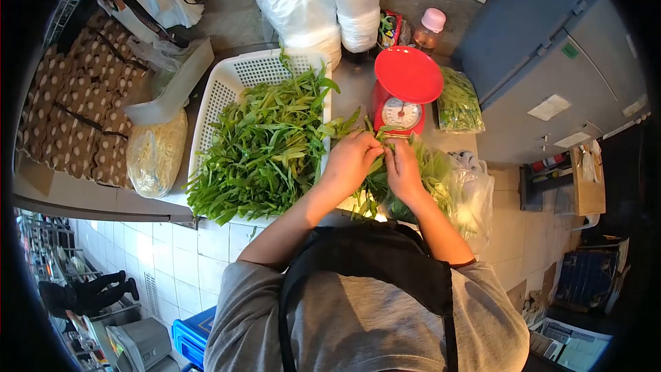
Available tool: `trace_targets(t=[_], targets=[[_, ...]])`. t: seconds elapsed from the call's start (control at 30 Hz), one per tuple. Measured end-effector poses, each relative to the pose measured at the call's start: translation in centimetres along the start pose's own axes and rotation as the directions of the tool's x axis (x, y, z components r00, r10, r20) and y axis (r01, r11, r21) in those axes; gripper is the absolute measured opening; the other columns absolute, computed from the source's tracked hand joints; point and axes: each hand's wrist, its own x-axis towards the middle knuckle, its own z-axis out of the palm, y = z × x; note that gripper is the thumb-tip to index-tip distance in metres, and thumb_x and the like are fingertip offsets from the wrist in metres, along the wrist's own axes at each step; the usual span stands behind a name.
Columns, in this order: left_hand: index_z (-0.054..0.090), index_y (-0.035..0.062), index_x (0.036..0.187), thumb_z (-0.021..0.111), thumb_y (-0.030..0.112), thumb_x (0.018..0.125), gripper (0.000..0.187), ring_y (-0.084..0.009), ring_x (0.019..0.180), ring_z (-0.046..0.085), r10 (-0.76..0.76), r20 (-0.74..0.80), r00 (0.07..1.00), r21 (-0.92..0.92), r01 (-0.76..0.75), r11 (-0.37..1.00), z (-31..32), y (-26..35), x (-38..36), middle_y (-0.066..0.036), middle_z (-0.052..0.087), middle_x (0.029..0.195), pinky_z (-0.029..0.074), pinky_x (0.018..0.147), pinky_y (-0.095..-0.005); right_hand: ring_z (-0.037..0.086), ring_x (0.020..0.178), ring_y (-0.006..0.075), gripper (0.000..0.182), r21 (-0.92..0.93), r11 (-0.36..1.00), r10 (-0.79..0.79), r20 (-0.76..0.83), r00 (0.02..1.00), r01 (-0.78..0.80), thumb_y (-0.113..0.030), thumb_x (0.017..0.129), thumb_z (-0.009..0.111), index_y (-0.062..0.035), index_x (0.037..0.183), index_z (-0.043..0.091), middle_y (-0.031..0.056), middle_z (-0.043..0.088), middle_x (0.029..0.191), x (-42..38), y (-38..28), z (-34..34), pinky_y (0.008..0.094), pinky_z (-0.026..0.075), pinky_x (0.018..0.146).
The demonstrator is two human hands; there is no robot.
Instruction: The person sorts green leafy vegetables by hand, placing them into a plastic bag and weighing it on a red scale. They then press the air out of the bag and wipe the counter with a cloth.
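Observation:
My left hand (354, 160) and my right hand (402, 168) are close together in front of the scale, fingers pinched on leafy green stems (375, 180). Some of the stems hang down below my hands. At left a white perforated basket (215, 96) is heaped with long-leaved greens (265, 145), some spilling over its near edge. Just beyond my hands stands a red dial scale (409, 74) with a round pan. To the right of my right hand is a see-through plastic bag (471, 200), with more greens (435, 169) beside it.
Stacked egg trays (76, 107) and a bag of pale strands (157, 155) lie at left. White plastic-wrapped stacks (301, 10), a pink-capped bottle (428, 31) and a bag of greens (459, 100) line the back. A grey metal cabinet (551, 55) stands right. Another person (86, 295) is at far left.

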Motion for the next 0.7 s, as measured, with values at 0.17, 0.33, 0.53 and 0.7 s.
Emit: trace_targets(t=[0.17, 0.33, 0.53, 0.7], targets=[[0.057, 0.0058, 0.106, 0.064, 0.015, 0.083, 0.026, -0.0352, 0.096, 0.055, -0.027, 0.06, 0.998, 0.138, 0.018, 0.99, -0.5, -0.7, -0.9, -0.018, 0.056, 0.101, 0.044, 0.081, -0.0415, 0.057, 0.09, 0.0178, 0.014, 0.433, 0.874, 0.322, -0.175, 0.931, -0.221, -0.014, 0.097, 0.044, -0.0022, 0.1, 0.051, 0.0085, 0.063, 0.09, 1.7, 4.4, -1.9, 0.0313, 0.043, 0.083], [0.057, 0.0109, 0.114, 0.07, 0.009, 0.073, 0.042, -0.0335, 0.099, 0.052, 0.026, -0.049, 0.998, 0.522, 0.004, 0.853, -6.9, -4.4, 0.3, -0.013, 0.054, 0.107, 0.043, 0.085, -0.0424, 0.052, 0.074, 0.01, 0.015, 0.551, 0.82, 0.337, -0.244, 0.909, -0.156, -0.016, 0.097, 0.045, -0.0035, 0.101, 0.052, 0.0026, 0.054, 0.076, 1.7, 5.1, -4.7, 0.0249, 0.043, 0.074], [0.069, 0.0073, 0.081, 0.071, 0.007, 0.072, 0.009, -0.0232, 0.064, 0.061, 0.011, -0.187, 0.982, 0.615, 0.108, 0.781, -10.5, -6.4, 1.0, -0.007, 0.065, 0.072, 0.05, 0.066, -0.0355, 0.05, 0.067, 0.0077, 0.013, 0.608, 0.752, 0.433, -0.168, 0.886, -0.252, -0.014, 0.095, 0.051, -0.0048, 0.103, 0.053, 0.0001, 0.052, 0.074, 1.8, 3.3, -4.8, 0.0208, 0.042, 0.063], [0.069, 0.0053, 0.091, 0.07, 0.009, 0.08, 0.011, -0.0105, 0.071, 0.061, -0.175, -0.475, 0.862, -0.1, 0.145, 0.984, -12.1, -1.1, 2.6, -0.005, 0.067, 0.079, 0.048, 0.067, -0.0223, 0.056, 0.078, 0.0092, 0.013, 0.57, 0.803, 0.303, -0.138, 0.943, -0.174, -0.012, 0.094, 0.053, -0.004, 0.104, 0.055, 0.0033, 0.061, 0.084, 2.4, 1.7, -4.3, 0.0225, 0.044, 0.073]])
